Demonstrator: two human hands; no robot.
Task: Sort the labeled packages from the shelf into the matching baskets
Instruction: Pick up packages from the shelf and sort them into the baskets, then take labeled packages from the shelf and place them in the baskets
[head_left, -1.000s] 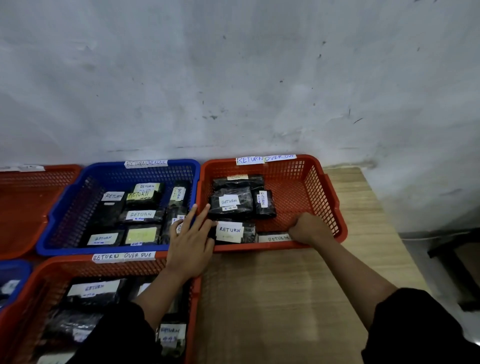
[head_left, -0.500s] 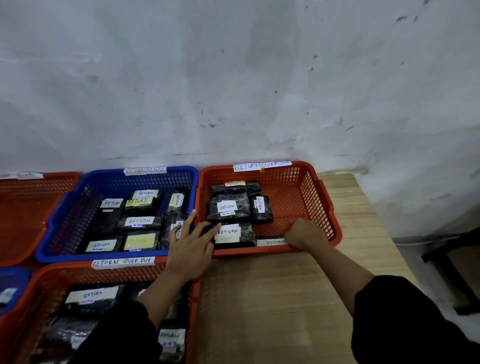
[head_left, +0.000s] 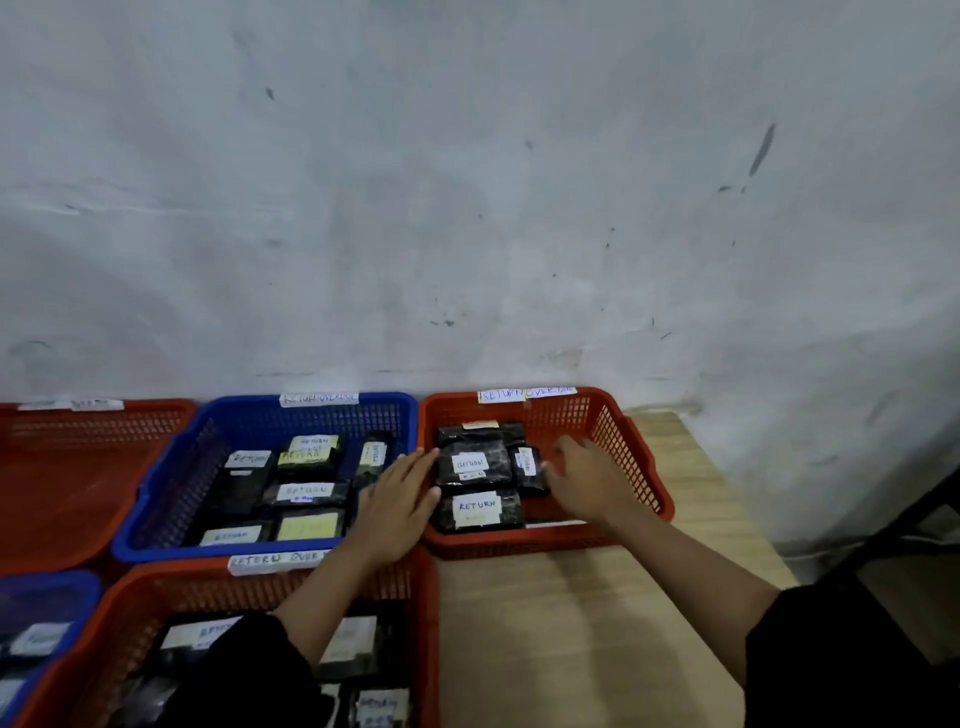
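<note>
A red basket (head_left: 631, 441) labeled RETURN OVERDUE sits on the wooden table at the back right and holds several black packages with white RETURN labels (head_left: 480, 512). My left hand (head_left: 397, 501) lies flat, fingers straight, over the basket's left rim, its fingertips near the packages. Over the basket's right half hovers my right hand (head_left: 587, 478), fingers spread and relaxed, beside a small upright package (head_left: 527, 465). Neither hand holds anything.
A blue basket (head_left: 171, 488) with several labeled packages stands left of the red one. Another red basket (head_left: 156, 582) with packages is in front, a further red one (head_left: 78, 467) far left. Bare wooden tabletop (head_left: 571, 623) lies at front right, a grey wall behind.
My right hand has left the basket's front rim and risen over its inside, fingers opened. My left hand shifted slightly forward along the left rim. The camera view tilted up.
</note>
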